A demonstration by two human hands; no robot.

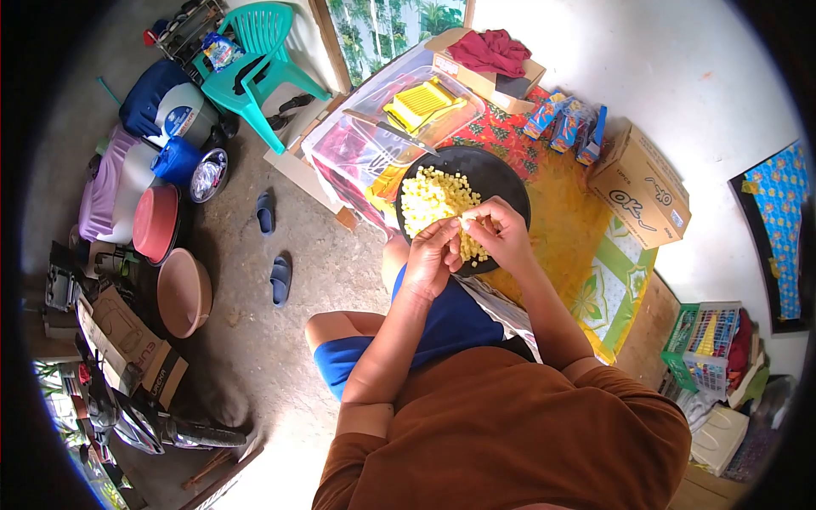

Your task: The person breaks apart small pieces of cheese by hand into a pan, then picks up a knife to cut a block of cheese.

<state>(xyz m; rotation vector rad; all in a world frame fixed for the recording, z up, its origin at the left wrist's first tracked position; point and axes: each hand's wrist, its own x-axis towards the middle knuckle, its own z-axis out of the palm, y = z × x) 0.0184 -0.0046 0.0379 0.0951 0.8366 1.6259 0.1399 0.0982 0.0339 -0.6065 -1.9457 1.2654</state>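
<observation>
A round black tray [497, 174] carries a heap of small pale yellow diced pieces [433, 197], piled mostly on its left side. Over the tray's near part, my left hand [433, 255] and my right hand [499, 234] meet with fingertips pinched together. Whatever sits between the fingers is too small to make out; it may be one of the yellow pieces. Just beyond the tray, a knife [391, 134] lies across a clear plastic container [357, 106], and a yellow slicer with a ridged face [423, 104] rests in that container.
Boxes [561, 126] and an OK carton [639, 189] stand on the cloth-covered table [565, 229]. At the back left is a green plastic chair [255, 72]. Basins [184, 293] line the left floor, near blue slippers [280, 279]. Crates [701, 344] stand at right.
</observation>
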